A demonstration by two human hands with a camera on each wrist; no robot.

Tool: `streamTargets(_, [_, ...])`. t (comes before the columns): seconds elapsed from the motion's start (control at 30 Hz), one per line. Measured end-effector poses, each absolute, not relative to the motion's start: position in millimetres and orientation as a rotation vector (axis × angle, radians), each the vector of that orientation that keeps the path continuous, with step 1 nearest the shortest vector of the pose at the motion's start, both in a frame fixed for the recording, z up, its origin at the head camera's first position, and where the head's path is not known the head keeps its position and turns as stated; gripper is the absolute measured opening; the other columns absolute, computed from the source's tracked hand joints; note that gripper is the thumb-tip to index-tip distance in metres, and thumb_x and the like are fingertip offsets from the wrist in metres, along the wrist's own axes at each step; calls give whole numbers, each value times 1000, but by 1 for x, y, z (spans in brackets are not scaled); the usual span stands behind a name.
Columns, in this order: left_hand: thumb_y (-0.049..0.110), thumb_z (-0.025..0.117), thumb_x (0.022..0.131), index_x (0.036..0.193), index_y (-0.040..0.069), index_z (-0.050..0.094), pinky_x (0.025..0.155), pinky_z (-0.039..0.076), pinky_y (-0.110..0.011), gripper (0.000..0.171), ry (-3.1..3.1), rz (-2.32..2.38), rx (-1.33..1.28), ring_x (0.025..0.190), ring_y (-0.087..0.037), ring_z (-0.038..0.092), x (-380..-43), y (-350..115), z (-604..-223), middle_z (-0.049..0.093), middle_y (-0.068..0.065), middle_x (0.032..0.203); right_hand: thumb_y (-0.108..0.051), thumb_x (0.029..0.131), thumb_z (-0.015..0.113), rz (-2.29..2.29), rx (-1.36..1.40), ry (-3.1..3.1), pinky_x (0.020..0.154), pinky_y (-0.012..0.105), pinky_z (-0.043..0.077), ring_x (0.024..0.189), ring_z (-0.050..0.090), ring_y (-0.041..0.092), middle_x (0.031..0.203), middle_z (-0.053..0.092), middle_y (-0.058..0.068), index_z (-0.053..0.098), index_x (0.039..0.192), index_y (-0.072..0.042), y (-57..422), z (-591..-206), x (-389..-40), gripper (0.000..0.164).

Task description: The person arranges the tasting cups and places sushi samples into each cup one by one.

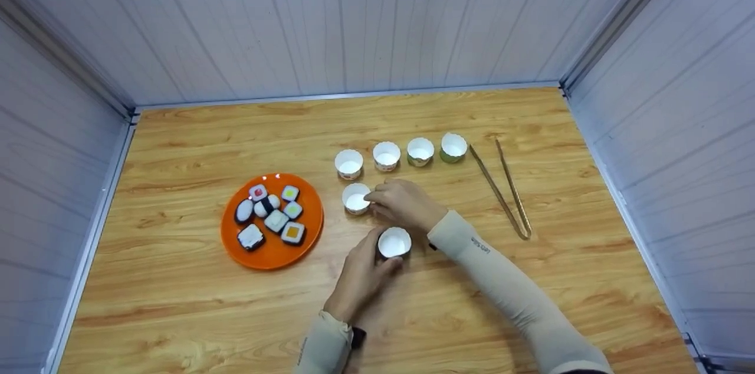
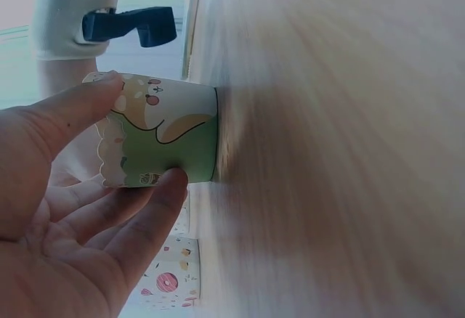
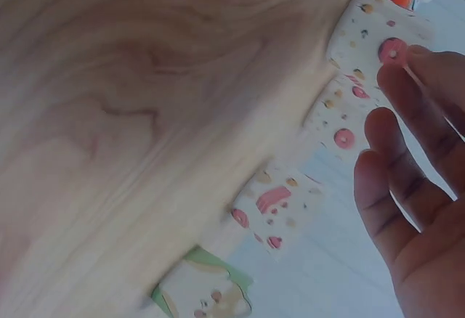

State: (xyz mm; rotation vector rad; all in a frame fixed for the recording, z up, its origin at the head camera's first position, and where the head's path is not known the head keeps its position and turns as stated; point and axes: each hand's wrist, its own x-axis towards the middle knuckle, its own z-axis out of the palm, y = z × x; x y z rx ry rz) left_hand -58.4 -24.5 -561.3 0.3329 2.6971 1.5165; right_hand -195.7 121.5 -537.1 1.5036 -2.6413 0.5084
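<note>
My left hand (image 1: 358, 275) holds a paper cup (image 1: 394, 242) around its side, near the table's middle. In the left wrist view, this green cup (image 2: 171, 147) bears a cartoon animal, and its base is right at the tabletop. Just beyond it, my right hand (image 1: 407, 204) pinches the rim of a white paper cup (image 1: 355, 199) between thumb and index finger. Pink doughnut prints cover that white cup (image 3: 374, 38) in the right wrist view; the other fingers spread loosely beside it. Both cups stand upright, their white insides facing up.
Behind the hands, a row of several upright paper cups (image 1: 386, 157) spans the table. Metal tongs (image 1: 501, 191) lie spread at the right. An orange plate (image 1: 265, 259) with several sushi pieces (image 1: 276, 221) sits at the left. Pale panels (image 1: 348, 26) wall the table's back and sides.
</note>
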Motion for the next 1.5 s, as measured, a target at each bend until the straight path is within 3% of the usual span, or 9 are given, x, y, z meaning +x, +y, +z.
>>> streamTargets(0.5, [15,79,88,139,1,49,99,47,-47,61,2723,1464,327,122,-30,57,-58,-28,-560,58,-16,134,-7,85,79,603,1416,-2447,63,32,51,72,60,18,84,64,2,74,99,-6,166,-503,-125,15])
streamTargets(0.7, [14,79,88,140,-1,49,99,46,-45,62,2747,1446,333,123,-30,56,-57,-29,-561,58,-17,135,-4,82,74,539,1416,-2562,59,31,49,65,58,15,79,62,-1,75,94,-10,177,-507,-104,14])
streamTargets(1.27, [14,79,88,143,2,48,102,44,-45,64,2678,1461,297,126,-28,53,-59,-26,-560,56,-16,137,-8,81,78,427,1344,-2699,54,32,47,61,57,14,73,59,-4,76,88,-19,178,-535,-100,13])
streamTargets(1.5, [13,80,87,141,2,49,100,46,-45,63,2691,1475,339,124,-28,55,-60,-25,-560,57,-16,136,-14,82,81,476,1356,-2632,60,33,49,67,58,15,77,61,-5,75,86,-19,181,-537,-102,9])
